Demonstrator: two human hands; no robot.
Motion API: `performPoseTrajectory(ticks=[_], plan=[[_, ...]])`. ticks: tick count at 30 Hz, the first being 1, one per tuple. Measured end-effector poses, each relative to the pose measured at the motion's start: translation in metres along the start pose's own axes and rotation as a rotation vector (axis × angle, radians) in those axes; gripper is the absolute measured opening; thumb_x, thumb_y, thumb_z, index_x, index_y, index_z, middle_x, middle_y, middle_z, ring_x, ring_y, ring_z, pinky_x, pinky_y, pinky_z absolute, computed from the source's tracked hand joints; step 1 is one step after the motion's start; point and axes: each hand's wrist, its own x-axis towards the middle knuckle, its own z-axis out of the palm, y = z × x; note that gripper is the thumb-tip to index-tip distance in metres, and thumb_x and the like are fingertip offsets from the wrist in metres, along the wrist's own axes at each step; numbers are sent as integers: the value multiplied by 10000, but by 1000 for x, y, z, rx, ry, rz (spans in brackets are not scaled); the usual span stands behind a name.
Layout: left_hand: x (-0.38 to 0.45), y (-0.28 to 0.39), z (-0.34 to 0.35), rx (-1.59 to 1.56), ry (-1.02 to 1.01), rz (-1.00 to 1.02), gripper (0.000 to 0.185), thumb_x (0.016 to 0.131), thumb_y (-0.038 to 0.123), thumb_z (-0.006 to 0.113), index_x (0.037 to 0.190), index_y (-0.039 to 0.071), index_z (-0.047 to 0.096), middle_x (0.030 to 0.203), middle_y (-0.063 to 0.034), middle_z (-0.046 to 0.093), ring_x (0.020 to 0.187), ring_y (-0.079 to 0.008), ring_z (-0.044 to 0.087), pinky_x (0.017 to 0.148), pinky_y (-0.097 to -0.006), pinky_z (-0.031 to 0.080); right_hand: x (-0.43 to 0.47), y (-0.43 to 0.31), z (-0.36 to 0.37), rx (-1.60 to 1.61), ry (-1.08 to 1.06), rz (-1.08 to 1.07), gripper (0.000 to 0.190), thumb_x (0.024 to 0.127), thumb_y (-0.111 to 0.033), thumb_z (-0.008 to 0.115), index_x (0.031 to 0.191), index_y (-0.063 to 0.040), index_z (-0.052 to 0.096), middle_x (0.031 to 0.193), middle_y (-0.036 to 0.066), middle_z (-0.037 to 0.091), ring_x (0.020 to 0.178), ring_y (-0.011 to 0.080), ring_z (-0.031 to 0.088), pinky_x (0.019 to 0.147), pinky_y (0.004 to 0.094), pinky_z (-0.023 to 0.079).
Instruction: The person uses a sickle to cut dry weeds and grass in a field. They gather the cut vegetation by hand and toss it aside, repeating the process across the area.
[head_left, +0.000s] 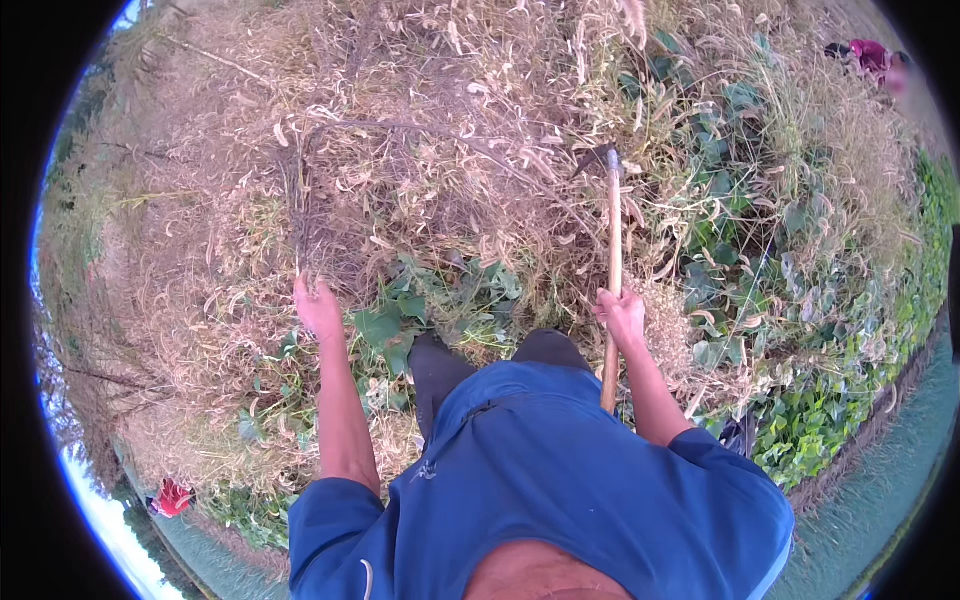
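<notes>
My right hand (622, 315) is closed around the wooden handle of a sickle (615, 225), whose dark curved blade points to the left at the top. The lower end of the handle reaches down beside my blue shirt. My left hand (316, 304) is raised over dry grass, at the lower end of a dark, thin dry stalk (302, 202); whether the fingers grip it I cannot tell. Between my hands, broad green leaves (381, 324) grow low among dry grass with bristly seed heads (450, 187), just ahead of my dark trouser legs.
Green leafy vines (724, 187) run through the grass on the right. A denser green strip (817, 427) borders a bluish-green grassy area (862, 480). One person in red (174, 498) is far off at lower left, another in dark pink (870, 56) at upper right.
</notes>
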Motion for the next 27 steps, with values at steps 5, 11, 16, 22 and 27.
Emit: performPoseTrajectory(ticks=[5,11,16,22,27], plan=[[-70,60,45,-133,-364,72,396,916,94,656,1293,-16,609,1327,-200,627,1176,-318,629,1019,-397,485,10,25,-28,-93,-26,30,404,877,-328,655,1027,47,657,740,123,729,681,182,717,637,336,578],[-164,103,90,-8,-882,146,375,899,155,679,1254,35,654,1271,-210,652,1083,-320,673,936,-390,525,10,81,-58,-92,-14,117,420,875,-354,651,1051,27,668,754,116,738,676,183,707,650,348,571],[-219,87,106,18,-1081,140,398,889,192,684,1256,42,657,1186,-193,698,1043,-295,693,938,-386,524,-12,89,-78,7,34,152,358,880,-297,677,1016,34,665,768,124,730,684,164,701,643,302,575],[-228,162,118,-363,-996,163,423,894,24,642,1315,20,600,1245,-177,663,1108,-281,665,941,-382,531,-30,78,-97,151,86,164,301,924,-232,705,1018,47,641,815,104,709,718,156,718,643,270,599],[-205,292,131,-401,-847,969,556,811,-27,643,1357,37,561,1391,-154,570,1326,-334,508,1133,-434,400,-43,105,-100,127,162,165,308,922,-248,701,1026,39,651,790,107,713,709,149,712,640,285,592]])
